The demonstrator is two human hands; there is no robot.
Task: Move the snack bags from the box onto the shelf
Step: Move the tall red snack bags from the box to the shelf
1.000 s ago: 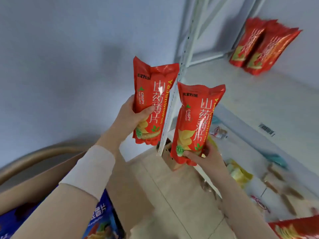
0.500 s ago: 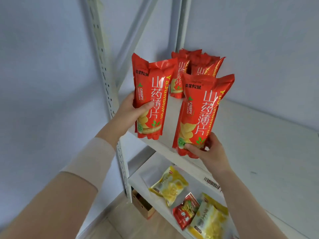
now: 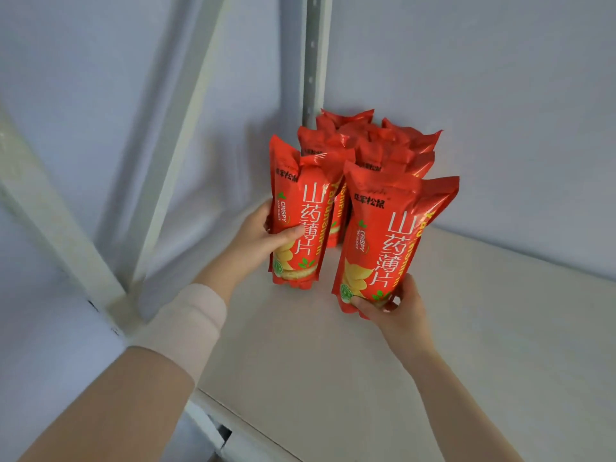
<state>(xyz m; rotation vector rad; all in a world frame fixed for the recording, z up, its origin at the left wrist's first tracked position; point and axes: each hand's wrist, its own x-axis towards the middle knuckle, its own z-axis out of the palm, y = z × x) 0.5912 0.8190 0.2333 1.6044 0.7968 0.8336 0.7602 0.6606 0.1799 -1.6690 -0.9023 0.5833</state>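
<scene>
A pale grey wall (image 3: 500, 95) is closing off the corner behind the white shelf (image 3: 433, 378), whose matte board is lying flat, with room in front for another row. A perforated upright (image 3: 313, 61) and slanting braces (image 3: 186, 128) are framing its left end. At the back, a cluster of red snack bags (image 3: 393, 145) is standing upright and packed close, likely to save space. 2 more are being held upright just before it. The left hand (image 3: 258, 238) is wrapping thumb and fingers round the left bag (image 3: 300, 228) at mid-height, steadying it. The right hand (image 3: 400, 308) is gripping the right bag (image 3: 383, 248) by its base, for aiming. Whether either is touching the board is unclear. The box is not showing.
</scene>
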